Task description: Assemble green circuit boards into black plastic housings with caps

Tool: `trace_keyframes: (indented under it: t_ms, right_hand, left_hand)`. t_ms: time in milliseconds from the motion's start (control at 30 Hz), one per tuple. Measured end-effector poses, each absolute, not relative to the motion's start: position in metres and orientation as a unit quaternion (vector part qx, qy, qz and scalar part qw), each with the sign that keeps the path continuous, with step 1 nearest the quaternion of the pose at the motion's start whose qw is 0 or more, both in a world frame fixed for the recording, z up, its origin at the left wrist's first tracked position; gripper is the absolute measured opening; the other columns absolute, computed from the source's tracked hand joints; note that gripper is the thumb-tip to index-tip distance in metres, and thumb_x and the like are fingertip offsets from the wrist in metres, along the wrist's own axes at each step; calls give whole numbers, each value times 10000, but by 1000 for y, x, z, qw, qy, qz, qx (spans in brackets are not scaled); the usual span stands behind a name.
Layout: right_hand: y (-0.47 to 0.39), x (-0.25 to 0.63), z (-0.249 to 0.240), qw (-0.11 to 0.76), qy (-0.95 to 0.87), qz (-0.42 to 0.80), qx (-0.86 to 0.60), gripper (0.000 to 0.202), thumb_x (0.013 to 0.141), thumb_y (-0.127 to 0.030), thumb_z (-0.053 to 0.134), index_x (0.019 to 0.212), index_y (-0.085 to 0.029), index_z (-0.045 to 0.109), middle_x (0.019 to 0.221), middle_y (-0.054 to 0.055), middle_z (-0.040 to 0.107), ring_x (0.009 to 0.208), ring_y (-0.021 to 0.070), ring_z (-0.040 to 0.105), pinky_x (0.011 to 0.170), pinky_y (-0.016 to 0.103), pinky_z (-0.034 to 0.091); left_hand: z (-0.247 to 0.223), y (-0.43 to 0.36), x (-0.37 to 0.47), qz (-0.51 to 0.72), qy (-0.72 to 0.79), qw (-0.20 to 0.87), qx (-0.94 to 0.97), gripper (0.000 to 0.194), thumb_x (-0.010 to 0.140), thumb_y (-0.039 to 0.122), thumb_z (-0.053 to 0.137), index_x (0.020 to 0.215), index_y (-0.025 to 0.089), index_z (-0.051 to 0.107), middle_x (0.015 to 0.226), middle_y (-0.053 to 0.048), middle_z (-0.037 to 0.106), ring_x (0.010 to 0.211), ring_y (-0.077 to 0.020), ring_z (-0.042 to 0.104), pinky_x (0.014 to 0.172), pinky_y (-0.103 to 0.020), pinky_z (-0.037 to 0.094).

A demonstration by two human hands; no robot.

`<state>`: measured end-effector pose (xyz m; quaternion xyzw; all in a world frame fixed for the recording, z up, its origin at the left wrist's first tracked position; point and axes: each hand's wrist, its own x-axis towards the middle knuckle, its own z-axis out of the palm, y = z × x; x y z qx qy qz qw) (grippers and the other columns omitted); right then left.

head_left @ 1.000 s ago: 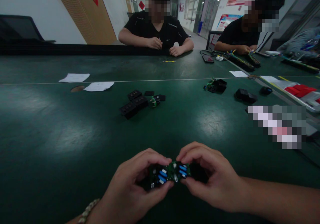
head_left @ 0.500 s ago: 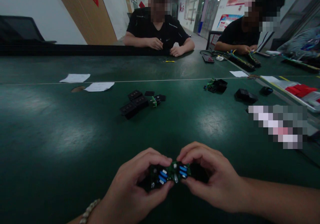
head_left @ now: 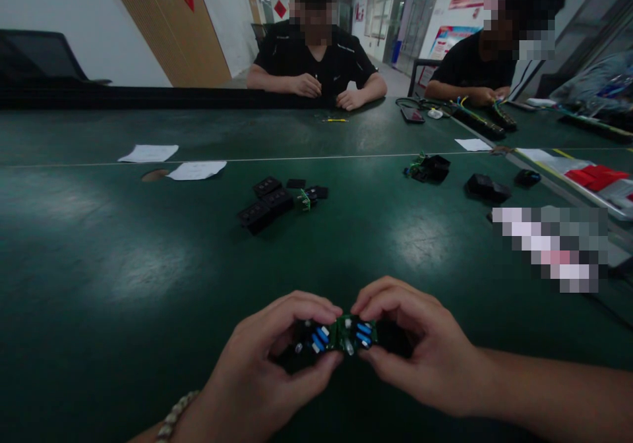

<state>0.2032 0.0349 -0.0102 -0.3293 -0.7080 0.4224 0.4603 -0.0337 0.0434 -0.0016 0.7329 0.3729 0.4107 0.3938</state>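
A small green circuit board (head_left: 345,335) with blue and white parts is held over the near part of the green table (head_left: 277,265). My left hand (head_left: 289,347) grips its left end between thumb and fingers, and a dark part there lies in the hand's shadow. On the right end, the fingertips and thumb of my right hand (head_left: 405,337) pinch the board. Farther off lie black boxes (head_left: 267,204), with a small green board with pins (head_left: 307,199) beside them.
Black housings (head_left: 487,188) and a green board beside a black case (head_left: 435,169) lie at the right. Papers (head_left: 196,170) rest at the left. A person (head_left: 316,60) sits opposite; another person (head_left: 469,70) handles wired strips (head_left: 479,118) at the far right.
The board has tilted slightly between my hands, its left end shifting a little. Both hands keep their grip and have hardly moved.
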Motion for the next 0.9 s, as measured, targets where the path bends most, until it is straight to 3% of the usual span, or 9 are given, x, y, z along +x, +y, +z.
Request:
trace_keyframes:
  t_ms: [267,600,900]
  right_hand:
    - [35,202,-10,461,-706,423,-333,365,815,-33,742,1126,-213,676,1107,72,692,957,196,701,792,333,587]
    - [35,202,-9,470,-698,426,-333,368,821,-23,728,1129,-217,675,1108,67,684,972,190,700,806,324,583]
    - [35,203,-11,463,-713,412,-328,379,819,-33,743,1141,-221,677,1118,70,692,984,201,697,811,341,584]
  left_hand:
    - [5,42,-33,410,378,375,741,411,744,-16,763,1016,290,726,1078,-3,754,919,-145,788,729,-159,638]
    - [1,43,-31,418,388,418,707,491,729,-46,734,1068,309,737,1032,27,787,889,-128,811,787,-149,643]
    - [3,42,-32,427,377,427,702,448,729,-36,745,1056,270,755,1048,-20,805,939,-177,815,814,-210,671]
